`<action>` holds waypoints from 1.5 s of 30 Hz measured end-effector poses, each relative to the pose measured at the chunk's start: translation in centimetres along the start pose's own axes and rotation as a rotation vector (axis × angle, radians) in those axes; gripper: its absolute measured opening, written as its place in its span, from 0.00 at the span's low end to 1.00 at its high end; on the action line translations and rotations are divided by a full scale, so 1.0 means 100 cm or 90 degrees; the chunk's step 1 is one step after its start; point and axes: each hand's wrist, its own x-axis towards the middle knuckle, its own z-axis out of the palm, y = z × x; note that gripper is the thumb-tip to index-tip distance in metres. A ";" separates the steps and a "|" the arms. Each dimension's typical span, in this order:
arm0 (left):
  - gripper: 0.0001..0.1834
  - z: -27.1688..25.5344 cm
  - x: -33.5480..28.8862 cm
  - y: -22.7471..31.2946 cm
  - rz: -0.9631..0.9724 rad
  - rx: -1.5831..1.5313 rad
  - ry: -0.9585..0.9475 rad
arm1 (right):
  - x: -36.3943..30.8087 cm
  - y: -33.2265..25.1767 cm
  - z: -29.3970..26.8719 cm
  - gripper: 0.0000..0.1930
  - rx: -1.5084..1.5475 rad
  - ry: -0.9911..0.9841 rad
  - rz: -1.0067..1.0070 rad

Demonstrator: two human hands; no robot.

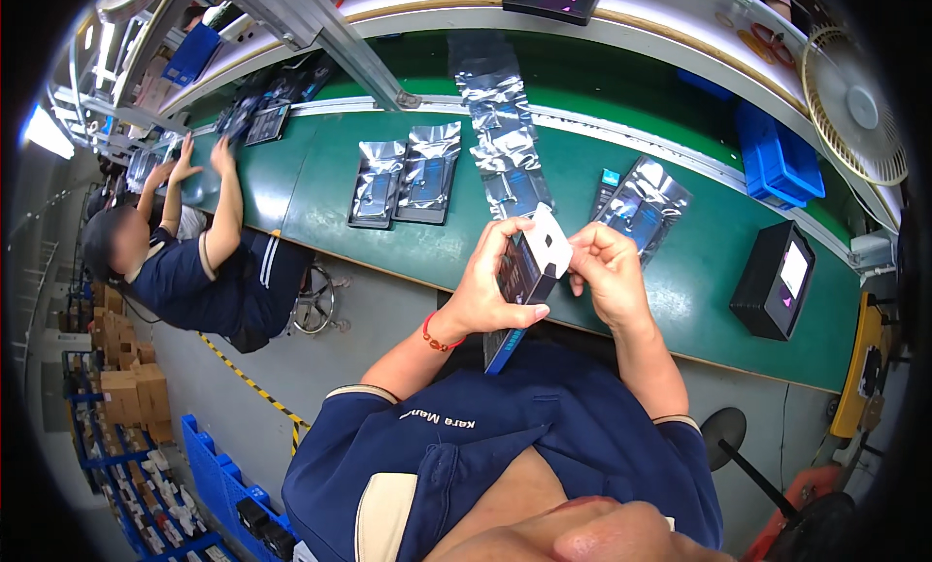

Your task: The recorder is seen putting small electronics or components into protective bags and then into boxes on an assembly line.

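A slim black carton [524, 277] with blue edging is up in front of my chest, tilted, its end facing up and away from me. My left hand [476, 288] wraps round its side, thumb across the near face. The carton's white end flap [546, 244], with a small dark cutout, stands raised. At that flap's right edge, my right hand [614, 276] pinches with thumb and forefinger. Past my right hand, silvery bags [649, 205] with dark contents lie on the green bench beside a small blue-and-black box [606, 185].
Two bagged items [377, 185] on dark trays sit left of centre. A strip of silvery bags [500, 125] reaches toward the raised shelf. To the right are a black box [774, 281], blue bins [777, 154] and a fan [856, 106]. A co-worker [184, 261] sits at left.
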 end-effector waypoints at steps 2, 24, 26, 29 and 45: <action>0.51 0.000 0.006 -0.004 0.015 0.183 -0.016 | -0.001 -0.003 -0.006 0.11 -0.199 0.077 -0.069; 0.57 0.011 0.018 0.006 0.072 0.463 0.089 | 0.015 -0.017 -0.150 0.18 -0.172 0.309 0.160; 0.57 0.009 0.019 0.007 0.075 0.496 0.091 | 0.009 -0.019 -0.157 0.10 -0.209 0.343 0.162; 0.57 0.008 0.018 0.008 0.087 0.527 0.094 | 0.003 -0.020 -0.158 0.11 -0.284 0.336 0.171; 0.60 0.029 0.013 0.012 0.168 0.608 0.107 | 0.002 -0.031 -0.008 0.18 -0.016 0.190 -0.215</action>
